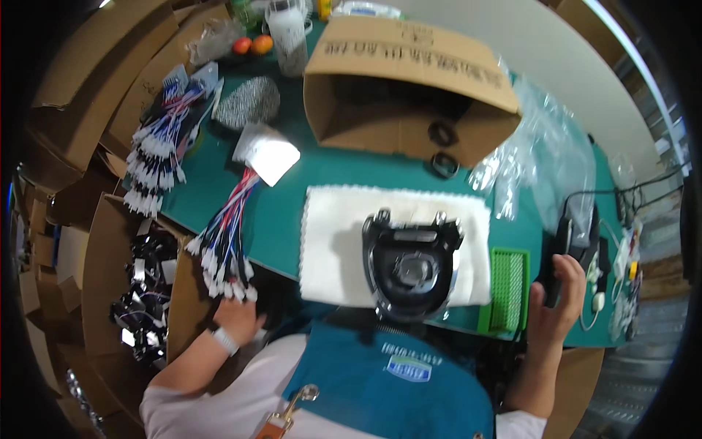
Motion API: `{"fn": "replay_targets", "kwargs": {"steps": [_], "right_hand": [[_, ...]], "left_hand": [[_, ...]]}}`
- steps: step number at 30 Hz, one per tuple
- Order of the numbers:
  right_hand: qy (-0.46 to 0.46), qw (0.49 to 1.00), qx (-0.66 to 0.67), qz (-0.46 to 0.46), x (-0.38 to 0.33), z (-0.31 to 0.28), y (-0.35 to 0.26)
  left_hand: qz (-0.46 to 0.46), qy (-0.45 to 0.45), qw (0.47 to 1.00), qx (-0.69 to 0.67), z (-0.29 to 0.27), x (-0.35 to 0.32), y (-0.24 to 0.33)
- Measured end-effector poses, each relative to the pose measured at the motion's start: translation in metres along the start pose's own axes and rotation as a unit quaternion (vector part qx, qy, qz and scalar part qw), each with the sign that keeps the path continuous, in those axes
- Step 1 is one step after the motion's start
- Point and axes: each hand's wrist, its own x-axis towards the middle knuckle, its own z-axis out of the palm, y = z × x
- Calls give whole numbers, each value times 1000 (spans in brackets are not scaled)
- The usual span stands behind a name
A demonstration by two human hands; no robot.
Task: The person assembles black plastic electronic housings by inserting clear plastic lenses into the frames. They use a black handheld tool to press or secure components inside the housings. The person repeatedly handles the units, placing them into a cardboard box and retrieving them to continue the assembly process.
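Note:
A black plastic housing (pixel 413 271), rounded at its near end with a clear oval part in its middle, lies on a white cloth (pixel 329 249) in front of me. My right hand (pixel 559 296) is at the table's right side, with thumb and fingers around the lower end of a black elongated tool (pixel 561 245). What kind of tool it is, I cannot make out. Down at the near left edge is my left hand (pixel 238 316), close below the white plugs of a wire bundle (pixel 232 241). Its fingers are mostly hidden.
An open cardboard box (pixel 409 55) lies at the back, two black rings at its mouth. A green basket (pixel 508 293) stands right of the cloth, beyond it clear plastic bags (pixel 548 154). More wires (pixel 161 146) lie far left; a carton of black parts (pixel 150 293) stands below.

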Motion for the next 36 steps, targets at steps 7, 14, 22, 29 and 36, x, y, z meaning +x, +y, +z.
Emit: {"fn": "replay_targets", "kwargs": {"steps": [7,14,22,29,36], "right_hand": [[-117,947,-242,177,-7,20,73],[-112,951,-167,233,-2,27,114],[185,747,566,296,-10,-38,115],[159,654,724,151,26,-33,43],[182,765,603,134,42,36,33]], "left_hand": [[303,-168,875,-339,-200,1,-24],[213,270,939,25,-220,122,-22],[227,108,967,37,-212,171,-35],[207,147,967,29,-214,171,-41],[233,186,955,-3,-225,172,-41]]}}
